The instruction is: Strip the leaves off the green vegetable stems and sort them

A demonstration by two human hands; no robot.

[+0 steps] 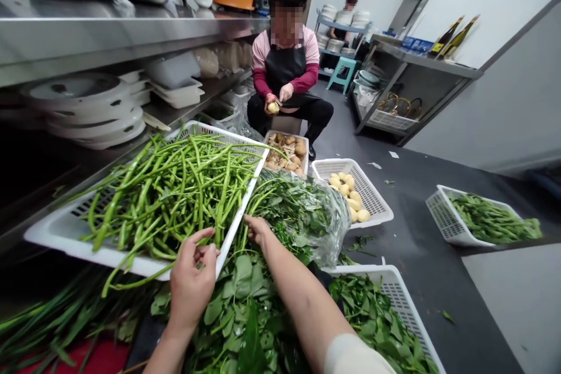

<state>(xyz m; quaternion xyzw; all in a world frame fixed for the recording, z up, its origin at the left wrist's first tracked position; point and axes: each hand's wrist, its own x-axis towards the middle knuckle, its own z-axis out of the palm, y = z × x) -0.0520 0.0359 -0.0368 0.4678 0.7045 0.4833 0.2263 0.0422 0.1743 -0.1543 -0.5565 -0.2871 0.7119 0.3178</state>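
Observation:
My left hand (193,274) is at the near edge of a white plastic basket (240,210) heaped with long green stems (175,187). Its fingers are loosely curled, thumb and index apart, and nothing shows between them. At the basket's right side my right hand (258,230) is closed among the stems of leafy greens (289,201), its fingertips partly hidden. Those greens spill from a clear plastic bag (339,219). Below both hands lies a pile of broad-leaved greens (245,310).
Another white basket (405,298) of leaves stands at lower right. Beyond are baskets of peeled potatoes (350,190) and unpeeled potatoes (287,149). A seated co-worker (287,64) holds a potato (273,108). A steel shelf (131,35) runs along the left; green vegetables fill a basket (442,216) at right.

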